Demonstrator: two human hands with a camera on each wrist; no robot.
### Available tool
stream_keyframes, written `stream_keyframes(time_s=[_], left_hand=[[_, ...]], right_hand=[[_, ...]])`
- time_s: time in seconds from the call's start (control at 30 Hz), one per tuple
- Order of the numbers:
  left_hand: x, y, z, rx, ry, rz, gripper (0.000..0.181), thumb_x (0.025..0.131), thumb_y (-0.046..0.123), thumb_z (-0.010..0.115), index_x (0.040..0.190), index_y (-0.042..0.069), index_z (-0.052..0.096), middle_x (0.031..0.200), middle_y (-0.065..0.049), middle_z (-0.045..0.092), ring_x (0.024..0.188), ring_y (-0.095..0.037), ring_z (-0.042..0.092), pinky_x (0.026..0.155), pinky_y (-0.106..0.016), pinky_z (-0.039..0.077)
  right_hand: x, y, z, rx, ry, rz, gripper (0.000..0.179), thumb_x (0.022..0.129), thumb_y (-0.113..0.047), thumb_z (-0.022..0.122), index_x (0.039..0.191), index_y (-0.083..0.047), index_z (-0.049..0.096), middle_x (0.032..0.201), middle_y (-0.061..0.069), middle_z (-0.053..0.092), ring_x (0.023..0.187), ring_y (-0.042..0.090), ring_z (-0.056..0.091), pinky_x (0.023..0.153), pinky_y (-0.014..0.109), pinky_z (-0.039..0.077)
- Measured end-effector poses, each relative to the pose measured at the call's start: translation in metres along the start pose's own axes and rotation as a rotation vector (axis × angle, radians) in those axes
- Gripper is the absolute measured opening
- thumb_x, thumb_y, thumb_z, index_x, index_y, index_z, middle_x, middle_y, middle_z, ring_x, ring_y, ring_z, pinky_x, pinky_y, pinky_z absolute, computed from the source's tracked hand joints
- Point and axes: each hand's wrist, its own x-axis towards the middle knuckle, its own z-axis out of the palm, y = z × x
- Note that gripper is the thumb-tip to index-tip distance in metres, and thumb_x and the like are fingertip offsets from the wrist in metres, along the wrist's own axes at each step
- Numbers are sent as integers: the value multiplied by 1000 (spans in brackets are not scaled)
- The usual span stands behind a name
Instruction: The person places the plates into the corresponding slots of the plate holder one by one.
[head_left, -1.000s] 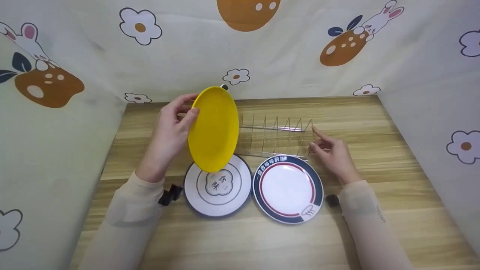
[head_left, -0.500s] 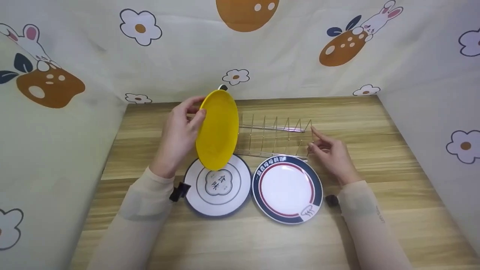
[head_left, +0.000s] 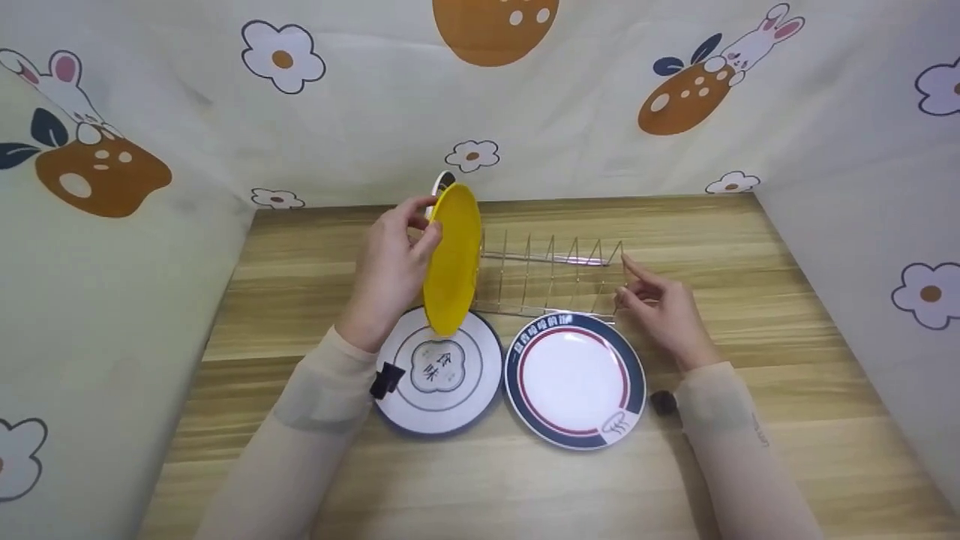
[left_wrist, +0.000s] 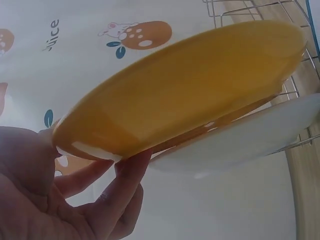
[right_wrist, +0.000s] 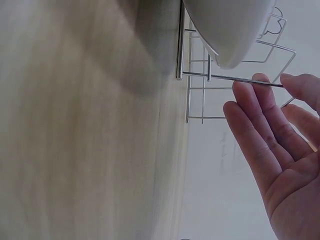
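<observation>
In the head view my left hand point(head_left: 397, 266) pinches a yellow plate point(head_left: 452, 262) by its left edge, thumb on the face and fingers behind. The plate stands nearly on edge at the left end of a wire dish rack point(head_left: 574, 260). Just behind it a white plate with a dark pattern point(head_left: 444, 178) peeks out, mostly hidden; the left wrist view shows this white plate point(left_wrist: 240, 140) beside the yellow one. At the rack's other end my right hand point(head_left: 664, 311) pinches the end wire between thumb and fingers, seen closely in the right wrist view.
Before the rack are a white plate with grey rings point(head_left: 439, 401) and a navy-rimmed plate point(head_left: 575, 379), side by side. The navy-rimmed one overlaps the rack's front rail. Printed cloth walls point(head_left: 360, 135) surround the wooden table point(head_left: 525, 487) at the back and sides.
My left hand has moved right with the yellow plate, turning it more edge-on toward the rack. More of the white plate behind shows. My right hand has stayed on the rack.
</observation>
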Motion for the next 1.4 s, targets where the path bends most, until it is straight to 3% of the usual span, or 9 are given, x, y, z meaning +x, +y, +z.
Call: stream_keyframes(time_s=[0.13,0.37,0.53,0.73,0.97,1.07,1.23,1.4], left_hand=[[2,0,7,34,12,19,41,105,24,59,145,15,58,115,-9,64,90,-24,59,77,-31,60],[2,4,12,128,53,42,39,104,26,60,141,18,61,113,-7,68,88,-23,60,72,-31,57],[-2,8,16,195,39,44,41,103,24,60,144,21,59,115,-9,68,86,-24,64,70,-31,60],[-3,10,23,209,19,49,42,104,21,58,146,17,57,117,-12,66,92,-27,64,72,-34,62],[1,13,33,208,40,74,42,104,19,58,146,13,56,129,-11,62,104,-27,65,90,-42,63],[4,14,38,217,48,76,44,104,19,60,147,13,55,132,-12,61,108,-29,66,92,-43,62],[7,15,44,248,62,101,45,103,21,61,147,14,54,129,-13,60,103,-30,67,84,-40,63],[11,15,47,271,83,123,45,104,22,61,148,15,54,128,-13,60,98,-30,68,78,-39,64]], right_hand=[[0,-2,0,10,-2,1,59,97,-12,72,150,-26,53,98,15,78,85,13,75,80,15,58],[0,-3,0,39,9,-20,56,97,-13,73,149,-22,55,96,18,78,87,29,77,77,13,58],[0,-2,0,37,4,-3,57,97,-13,73,150,-22,54,97,16,78,87,24,77,78,15,59],[0,1,0,36,1,-4,58,97,-11,72,150,-22,54,97,15,78,87,23,77,79,16,59],[-2,0,0,37,-3,-10,58,96,-11,73,150,-24,54,98,14,78,86,19,76,80,17,59],[-2,0,1,29,-3,-6,59,96,-12,73,150,-24,54,98,14,78,85,13,75,81,17,59],[-2,0,1,18,-1,-8,57,97,-13,73,150,-24,54,96,13,78,83,13,75,78,16,59],[-1,0,1,24,2,1,56,97,-15,73,149,-26,55,96,14,78,85,22,77,75,15,59]])
